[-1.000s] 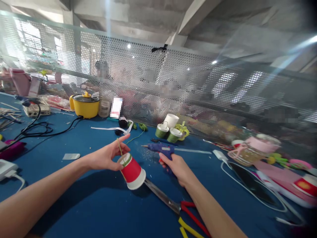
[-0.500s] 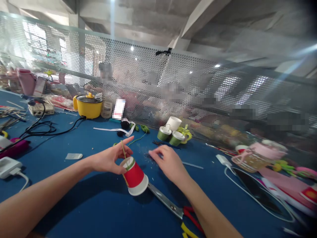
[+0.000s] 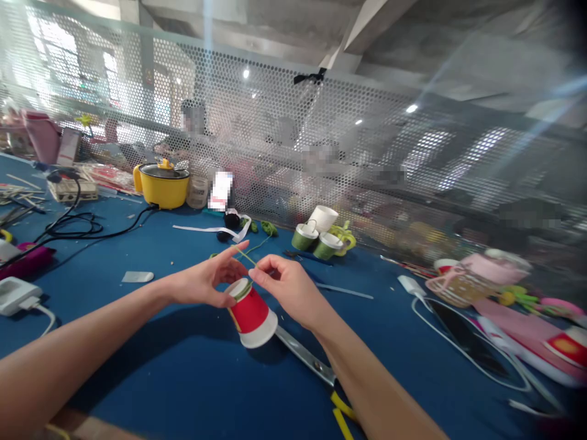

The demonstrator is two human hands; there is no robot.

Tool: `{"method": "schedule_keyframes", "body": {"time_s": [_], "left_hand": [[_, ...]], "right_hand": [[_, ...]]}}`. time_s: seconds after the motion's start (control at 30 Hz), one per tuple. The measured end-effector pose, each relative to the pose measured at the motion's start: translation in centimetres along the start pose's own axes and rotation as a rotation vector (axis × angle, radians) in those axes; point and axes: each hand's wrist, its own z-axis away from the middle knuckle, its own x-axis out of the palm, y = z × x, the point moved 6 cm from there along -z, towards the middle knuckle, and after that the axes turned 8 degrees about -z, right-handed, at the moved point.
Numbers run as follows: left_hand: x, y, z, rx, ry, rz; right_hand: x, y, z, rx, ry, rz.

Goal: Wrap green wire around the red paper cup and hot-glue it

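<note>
A red and white paper cup is tilted in front of me, with green yarn round its narrow end. My left hand grips it at that end, thumb on the side and index finger stretched out. From the cup a strand of green yarn runs up by the left fingers. My right hand pinches this yarn between thumb and fingertips, just above the cup. Scissors lie on the blue table, partly hidden under my right forearm.
Behind my hands stand several white cups, two wrapped in green yarn. A yellow electric pot, a phone and green yarn bundles are at the back. A cabled phone lies right. A perforated screen borders the table.
My right hand has moved left to the cup and now pinches the yarn. The strand leans right instead of standing up. My left hand still holds the cup.
</note>
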Motion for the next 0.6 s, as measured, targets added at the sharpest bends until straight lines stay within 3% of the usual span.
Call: {"method": "schedule_keyframes", "body": {"time_s": [0.23,0.6], "left_hand": [[0.1,-0.1,0.1,-0.018,0.002,0.036],[0.2,0.6,0.4,0.019,0.001,0.075]], "right_hand": [[-0.2,2.0,0.7,0.034,0.085,-0.046],[0.3,2.6,1.0,0.05,0.111,-0.075]]}}
